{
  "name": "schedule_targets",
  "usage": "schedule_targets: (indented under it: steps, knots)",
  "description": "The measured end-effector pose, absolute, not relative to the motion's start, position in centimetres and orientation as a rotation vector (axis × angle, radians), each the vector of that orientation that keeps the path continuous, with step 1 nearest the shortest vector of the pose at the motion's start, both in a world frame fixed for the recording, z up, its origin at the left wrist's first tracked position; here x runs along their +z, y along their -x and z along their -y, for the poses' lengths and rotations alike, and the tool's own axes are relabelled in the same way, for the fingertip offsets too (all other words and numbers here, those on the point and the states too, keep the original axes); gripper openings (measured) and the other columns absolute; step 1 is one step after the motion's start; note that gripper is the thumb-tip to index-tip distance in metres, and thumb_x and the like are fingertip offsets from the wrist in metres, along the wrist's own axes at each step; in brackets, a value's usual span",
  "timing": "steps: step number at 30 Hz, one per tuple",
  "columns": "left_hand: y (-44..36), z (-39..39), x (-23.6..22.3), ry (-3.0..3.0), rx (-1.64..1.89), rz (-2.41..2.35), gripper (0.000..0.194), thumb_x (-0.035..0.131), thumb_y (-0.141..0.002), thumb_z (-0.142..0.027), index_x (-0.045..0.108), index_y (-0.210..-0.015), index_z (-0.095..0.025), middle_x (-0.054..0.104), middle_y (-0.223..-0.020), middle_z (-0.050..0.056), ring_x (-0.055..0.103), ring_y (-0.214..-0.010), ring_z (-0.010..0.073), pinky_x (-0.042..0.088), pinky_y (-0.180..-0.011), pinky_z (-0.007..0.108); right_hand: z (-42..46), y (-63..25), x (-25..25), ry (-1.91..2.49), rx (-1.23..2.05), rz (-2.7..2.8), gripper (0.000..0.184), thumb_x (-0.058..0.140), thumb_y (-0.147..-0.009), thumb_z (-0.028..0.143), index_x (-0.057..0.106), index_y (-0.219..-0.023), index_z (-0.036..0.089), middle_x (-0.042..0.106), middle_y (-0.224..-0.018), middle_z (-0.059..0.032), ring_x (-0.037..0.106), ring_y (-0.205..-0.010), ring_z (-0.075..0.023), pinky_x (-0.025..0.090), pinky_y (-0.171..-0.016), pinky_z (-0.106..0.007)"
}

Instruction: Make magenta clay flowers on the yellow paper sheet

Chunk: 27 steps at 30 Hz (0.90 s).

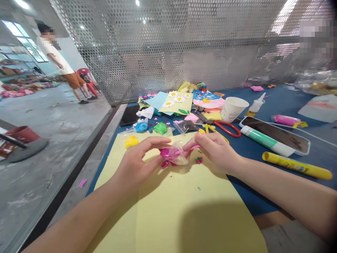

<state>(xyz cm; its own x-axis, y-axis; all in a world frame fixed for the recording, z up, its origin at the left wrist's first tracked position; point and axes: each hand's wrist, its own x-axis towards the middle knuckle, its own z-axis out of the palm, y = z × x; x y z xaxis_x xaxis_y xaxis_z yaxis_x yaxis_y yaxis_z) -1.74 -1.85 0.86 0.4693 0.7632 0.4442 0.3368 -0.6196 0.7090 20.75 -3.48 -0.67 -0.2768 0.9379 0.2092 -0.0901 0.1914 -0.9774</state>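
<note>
Yellow paper (168, 214) lies closest, under the left hand (134, 167) and the right hand (214, 151). Their fingers (155, 141) are bent and pinch a pink clay lump (172, 154) wrapped in clear plastic. The lump lies sideways between the hands, its long side going from one hand to the other. Small pink bits (165, 164) sit just below the fingers. Past the left fingers is a yellow clay ball (131, 141). Past the right fingers are red scissors (226, 128) and a yellow glue stick (297, 166). The paper runs on under both arms.
</note>
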Motion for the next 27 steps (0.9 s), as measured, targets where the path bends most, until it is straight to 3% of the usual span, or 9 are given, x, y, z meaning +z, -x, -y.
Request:
schedule_targets:
  steps: [4,10,14,20,27]
  knots:
    - [1.65,2.07,0.86,-2.087,1.044,-0.788,0.026,0.063,-0.084,-0.02,0.064,-0.11,-0.023,0.07,-0.108,0.005,0.069,-0.095,0.0184,0.057,-0.086,0.029,3.42,-20.59,-0.81,0.818,1.57,1.188,0.047,0.057,-0.084,0.06,0.073,-0.074,0.017,0.07,-0.063,-0.0044,0.065,-0.059,-0.0159,0.048,-0.051,-0.024]
    - [1.73,1.86,0.58,-2.055,1.044,-0.791,0.026,0.064,-0.084,-0.024,0.063,-0.11,-0.024,0.069,-0.111,0.007,0.07,-0.091,0.0186,0.057,-0.088,0.032,3.39,-20.33,-0.73,0.749,1.612,1.064,0.044,0.06,-0.082,0.061,0.071,-0.073,0.019,0.071,-0.066,-0.0031,0.066,-0.062,-0.0162,0.053,-0.062,-0.029]
    - [1.72,1.83,0.47,-2.054,1.046,-0.799,0.027,0.065,-0.084,-0.026,0.063,-0.111,-0.025,0.07,-0.106,0.005,0.069,-0.091,0.0184,0.057,-0.089,0.033,3.41,-20.34,-0.67,0.691,1.664,1.013,0.036,0.065,-0.081,0.055,0.072,-0.075,0.02,0.073,-0.071,-0.003,0.066,-0.063,-0.0148,0.053,-0.061,-0.026]
    - [1.67,1.92,0.47,-2.066,1.062,-0.857,0.028,0.064,-0.084,-0.027,0.063,-0.112,-0.024,0.07,-0.106,0.007,0.069,-0.089,0.0195,0.057,-0.085,0.034,3.46,-20.71,-0.56,0.797,1.486,1.042,0.044,0.057,-0.085,0.058,0.074,-0.075,0.018,0.073,-0.071,-0.0051,0.067,-0.066,-0.0178,0.052,-0.059,-0.028]
    - [1.72,1.92,0.91,-2.267,1.071,-0.845,0.019,0.062,-0.084,-0.021,0.07,-0.1,-0.027,0.075,-0.097,0.001,0.07,-0.088,0.0196,0.056,-0.082,0.032,3.92,-20.84,0.01,0.845,1.357,1.306,0.046,0.057,-0.087,0.055,0.076,-0.072,0.017,0.071,-0.065,-0.0065,0.066,-0.06,-0.0167,0.05,-0.054,-0.026]
